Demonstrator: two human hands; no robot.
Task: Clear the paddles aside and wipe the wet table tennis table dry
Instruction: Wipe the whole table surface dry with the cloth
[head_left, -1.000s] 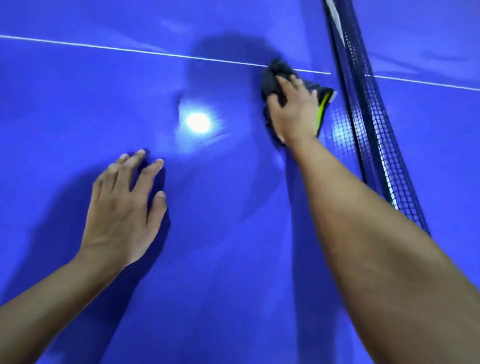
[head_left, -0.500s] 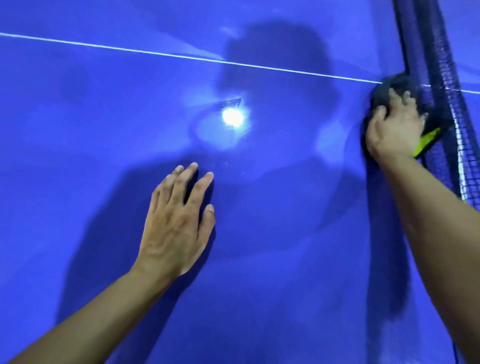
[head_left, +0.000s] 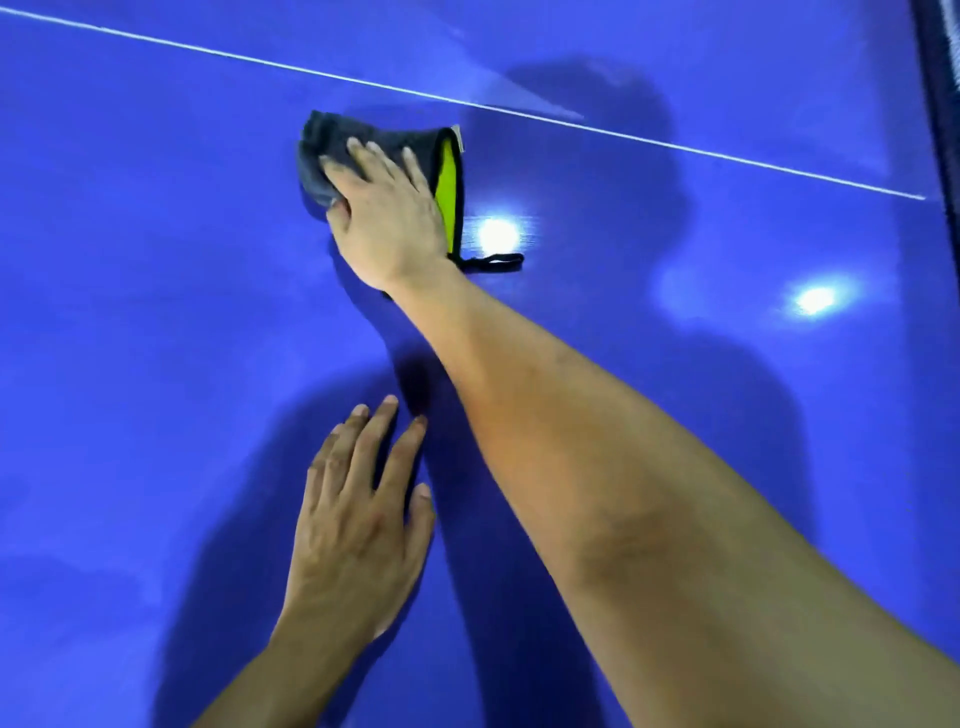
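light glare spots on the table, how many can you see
2: one bright spot just right of the cloth under the right hand; the other further right, nearer the net. None seem hidden.

two hands and a cloth on the table, net at far right

right hand (head_left: 387, 223) lies flat on the cloth (head_left: 374, 156), far of centre on the table (head_left: 130, 312), just near of the line (head_left: 675, 146) crossing left to right. cloth's loop (head_left: 493, 261) trails right of the wrist. left hand (head_left: 358, 525) flat on the table, near, left of the right forearm. net (head_left: 943, 104) at the far right edge.
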